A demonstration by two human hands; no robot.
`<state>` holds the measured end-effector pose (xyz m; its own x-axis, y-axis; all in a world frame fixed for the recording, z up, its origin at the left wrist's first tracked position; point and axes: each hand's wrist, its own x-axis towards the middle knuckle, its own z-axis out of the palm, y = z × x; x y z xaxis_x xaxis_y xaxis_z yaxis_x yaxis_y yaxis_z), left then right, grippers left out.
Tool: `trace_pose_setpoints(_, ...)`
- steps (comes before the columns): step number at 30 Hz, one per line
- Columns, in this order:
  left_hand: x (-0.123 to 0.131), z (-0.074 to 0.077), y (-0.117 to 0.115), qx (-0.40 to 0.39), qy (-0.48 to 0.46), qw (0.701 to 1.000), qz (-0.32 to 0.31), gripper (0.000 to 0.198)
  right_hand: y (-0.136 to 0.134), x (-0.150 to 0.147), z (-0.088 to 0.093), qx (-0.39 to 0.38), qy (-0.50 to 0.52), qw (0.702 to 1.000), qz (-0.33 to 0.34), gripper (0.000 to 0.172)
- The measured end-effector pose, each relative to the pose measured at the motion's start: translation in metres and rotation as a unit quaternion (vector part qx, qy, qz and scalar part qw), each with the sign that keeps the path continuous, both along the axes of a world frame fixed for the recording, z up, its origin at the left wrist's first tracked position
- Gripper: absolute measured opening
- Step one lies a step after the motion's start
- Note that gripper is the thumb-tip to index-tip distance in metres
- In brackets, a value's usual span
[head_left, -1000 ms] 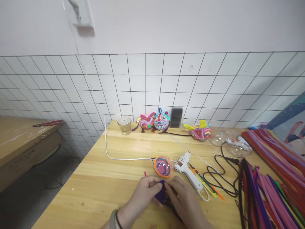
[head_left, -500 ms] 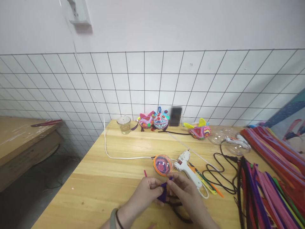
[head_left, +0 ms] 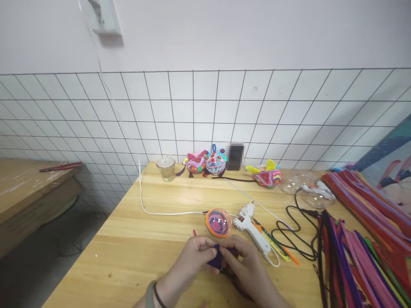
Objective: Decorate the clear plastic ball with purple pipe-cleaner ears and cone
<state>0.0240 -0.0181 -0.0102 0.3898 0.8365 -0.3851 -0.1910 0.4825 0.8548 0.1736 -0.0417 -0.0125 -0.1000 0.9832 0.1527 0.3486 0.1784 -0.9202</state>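
My left hand (head_left: 194,259) and my right hand (head_left: 245,261) meet low in the middle of the view, just in front of a clear plastic ball (head_left: 218,222) with an orange rim and purple coils. Between them is a small, roughly triangular purple pipe cleaner piece (head_left: 215,259). Both hands pinch it with thumb and fingers, and the fingertips cover its upper part. A thin pink stem end (head_left: 194,232) pokes up behind my left hand. Dark strands lie partly hidden beneath my right hand.
Right of the ball lies a white glue gun (head_left: 252,229), beside loose pipe cleaners (head_left: 276,244) and a black cord (head_left: 290,231). Pipe cleaner bundles (head_left: 359,265) cover the right side. Along the wall stand a glass cup (head_left: 166,169), colourful fish figures (head_left: 266,177) and clear plastic balls (head_left: 290,186).
My fingers have drawn closer together over the purple piece, and my right hand has shifted slightly left. The objects on the table look unmoved apart from a slight camera shift.
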Motion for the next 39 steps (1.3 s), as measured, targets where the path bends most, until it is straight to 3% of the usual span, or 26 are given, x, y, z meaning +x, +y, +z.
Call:
trace_pose_setpoints(9, 0.0003, -0.0008, 0.0003, -0.016, -0.008, 1.0, 0.021, 0.032, -0.0002, -0.0032, 0.001, -0.058, 0.049, 0.997, -0.008, 0.02)
trace_pose_setpoints(16, -0.0022, -0.0016, -0.0003, -0.016, -0.06, 0.998, 0.019, 0.032, -0.0009, -0.0006, 0.0033, -0.009, -0.017, 1.0, -0.007, 0.018)
trace_pose_setpoints(22, -0.0009, -0.0046, 0.0009, -0.012, -0.009, 0.999, 0.03, 0.034, -0.0023, -0.0018, -0.0001, 0.008, -0.051, 0.999, -0.014, 0.017)
trace_pose_setpoints(27, -0.0016, -0.0047, -0.0003, -0.005, -0.016, 1.0, 0.025, 0.035, -0.0003, -0.0009, -0.0016, -0.058, 0.047, 0.997, 0.003, 0.023)
trace_pose_setpoints(31, -0.002, -0.0018, -0.0003, 0.002, -0.027, 0.999, 0.02, 0.034, 0.0008, -0.0015, 0.0014, -0.14, 0.154, 0.978, 0.017, 0.032)
trace_pose_setpoints(39, -0.0027, -0.0025, 0.002, 0.019, -0.041, 0.999, 0.0, 0.033, 0.0005, -0.0032, 0.003, -0.14, 0.187, 0.972, 0.021, 0.032)
